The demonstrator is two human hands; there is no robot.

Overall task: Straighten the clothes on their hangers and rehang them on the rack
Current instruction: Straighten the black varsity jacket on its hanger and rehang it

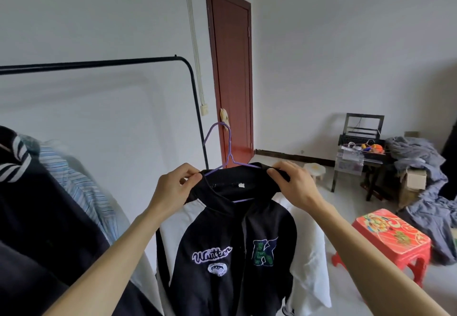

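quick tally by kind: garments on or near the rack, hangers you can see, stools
Garments: 3 — varsity jacket, striped shirt, dark jacket
Hangers: 1 — purple hanger
Stools: 2 — red stool, small white stool
Total: 6

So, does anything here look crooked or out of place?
Yes. The purple hanger sits askew in the black varsity jacket: its hook leans left. Both hands, left hand and right hand, pinch the collar. It is not on the rack.
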